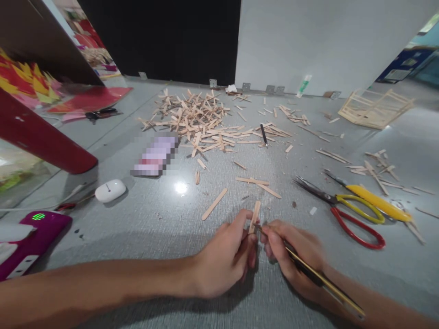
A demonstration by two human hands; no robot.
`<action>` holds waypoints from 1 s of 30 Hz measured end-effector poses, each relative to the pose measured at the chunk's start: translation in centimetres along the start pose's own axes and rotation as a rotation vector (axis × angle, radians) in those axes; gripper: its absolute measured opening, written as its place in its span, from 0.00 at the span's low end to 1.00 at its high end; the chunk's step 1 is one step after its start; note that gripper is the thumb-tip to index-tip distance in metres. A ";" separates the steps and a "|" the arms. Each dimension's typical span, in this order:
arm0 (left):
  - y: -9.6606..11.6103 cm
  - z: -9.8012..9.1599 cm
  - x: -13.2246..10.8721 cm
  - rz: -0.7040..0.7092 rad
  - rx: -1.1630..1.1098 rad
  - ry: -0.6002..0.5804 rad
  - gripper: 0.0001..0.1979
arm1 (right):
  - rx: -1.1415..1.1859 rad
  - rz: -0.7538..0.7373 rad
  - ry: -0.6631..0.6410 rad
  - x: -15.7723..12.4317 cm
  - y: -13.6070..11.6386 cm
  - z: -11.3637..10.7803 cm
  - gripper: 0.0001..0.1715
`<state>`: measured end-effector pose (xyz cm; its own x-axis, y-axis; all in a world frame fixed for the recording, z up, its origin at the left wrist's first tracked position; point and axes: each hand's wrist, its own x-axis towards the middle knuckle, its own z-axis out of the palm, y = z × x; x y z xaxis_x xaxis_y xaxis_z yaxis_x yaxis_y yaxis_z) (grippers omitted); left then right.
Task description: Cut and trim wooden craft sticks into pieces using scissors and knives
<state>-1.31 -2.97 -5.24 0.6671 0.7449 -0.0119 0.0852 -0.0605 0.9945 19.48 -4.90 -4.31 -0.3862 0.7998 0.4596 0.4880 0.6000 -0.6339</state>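
My left hand (226, 256) pinches a short wooden craft stick (256, 211) between thumb and fingers, holding it tilted just above the table. My right hand (295, 249) is closed around a slim black-and-gold pen-shaped tool (322, 279). Its narrow dark tip meets the stick near my left thumb; whether that tip is a blade I cannot tell. Ahead of my hands, a whole craft stick (214, 204) lies on the table, with two more sticks (253, 181) crossing beside it. Scissors (334, 199) with one yellow and one red handle rest to the right, blades spread.
A heap of craft sticks (192, 116) spreads at the back, near a black pen (264, 135). At left are a phone (156, 155), a white mouse (110, 190) and a purple device (44, 237). A yellow cutter (379, 202) and a stick frame (377, 109) stand at right.
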 end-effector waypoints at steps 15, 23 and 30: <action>0.2 0.2 -0.2 -0.062 -0.050 0.016 0.09 | 0.097 0.084 -0.037 0.3 -0.1 -0.6 0.22; 1.0 -0.7 -0.1 -0.057 -0.032 -0.066 0.11 | 0.493 0.430 -0.030 0.6 0.5 -1.2 0.29; 0.9 -0.8 -0.1 -0.071 -0.093 -0.026 0.14 | 0.645 0.497 0.027 0.6 0.5 -0.8 0.28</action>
<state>-1.86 -2.55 -4.27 0.6808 0.7276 -0.0837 0.0647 0.0541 0.9964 20.08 -4.11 -3.81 -0.2201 0.9747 0.0394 0.0479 0.0512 -0.9975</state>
